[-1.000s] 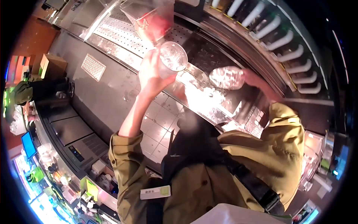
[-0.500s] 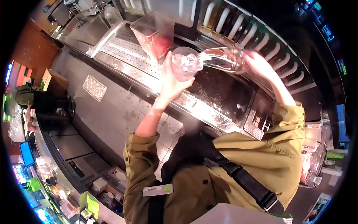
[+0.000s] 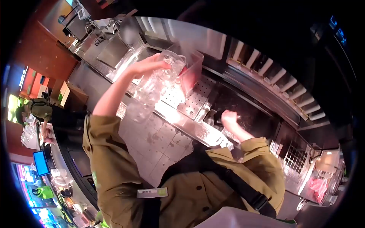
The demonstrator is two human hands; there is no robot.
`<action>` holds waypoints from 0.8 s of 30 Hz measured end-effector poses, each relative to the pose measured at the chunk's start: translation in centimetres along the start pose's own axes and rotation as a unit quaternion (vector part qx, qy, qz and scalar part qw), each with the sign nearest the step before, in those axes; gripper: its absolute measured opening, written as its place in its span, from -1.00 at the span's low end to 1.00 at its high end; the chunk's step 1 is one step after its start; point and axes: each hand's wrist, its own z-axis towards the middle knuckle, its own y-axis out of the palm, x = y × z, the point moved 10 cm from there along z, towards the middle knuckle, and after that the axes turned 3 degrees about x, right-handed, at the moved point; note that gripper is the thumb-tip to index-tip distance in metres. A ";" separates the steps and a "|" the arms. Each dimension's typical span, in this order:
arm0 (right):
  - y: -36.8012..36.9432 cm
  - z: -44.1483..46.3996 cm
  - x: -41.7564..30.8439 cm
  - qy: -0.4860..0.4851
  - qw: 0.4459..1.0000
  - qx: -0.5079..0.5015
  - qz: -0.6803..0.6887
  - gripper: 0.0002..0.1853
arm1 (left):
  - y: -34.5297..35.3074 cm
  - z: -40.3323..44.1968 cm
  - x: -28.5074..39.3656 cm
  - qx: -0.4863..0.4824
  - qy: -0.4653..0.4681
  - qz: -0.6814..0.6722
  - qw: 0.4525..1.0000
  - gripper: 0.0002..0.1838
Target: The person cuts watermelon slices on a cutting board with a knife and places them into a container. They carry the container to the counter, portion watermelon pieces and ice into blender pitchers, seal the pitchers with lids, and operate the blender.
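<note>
My left hand (image 3: 146, 66) is raised at the left, closed around a clear plastic cup (image 3: 173, 62). The cup is tilted in front of a see-through tub (image 3: 192, 70) with something red in it. Clear, blurred shapes (image 3: 148, 91) trail below that hand; I cannot make out whether they are ice, water or more cups. My right hand (image 3: 230, 119) is down over the dark ice bin (image 3: 253, 108), its fingers curled in a fist around the handle of a clear ice scoop. The scoop itself is mostly hidden and hard to see against the bin.
A perforated steel drainboard (image 3: 197, 95) lies between the tub and the bin. White curved handles (image 3: 266, 70) line the back. A steel sink (image 3: 114, 51) is at the far left. Another person (image 3: 42, 110) stands at the left counter near a blue screen (image 3: 41, 163).
My left hand has moved left with the cup, which has tipped over. My right hand has come down from beside the cup to the bin. The view has turned.
</note>
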 end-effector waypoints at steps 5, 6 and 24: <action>-13.9 2.6 -5.1 -0.040 0.940 0.144 0.306 -0.62 | -1.3 3.5 -2.3 -0.191 -0.163 0.137 0.958 -0.09; -17.6 2.8 -6.0 -0.052 0.891 0.209 0.399 -0.57 | -1.4 4.3 -2.7 -0.223 -0.181 0.162 0.944 -0.08; -14.9 4.2 -5.7 0.215 0.592 0.443 0.638 -0.90 | -13.7 3.4 -17.9 0.228 0.200 -0.133 0.944 0.19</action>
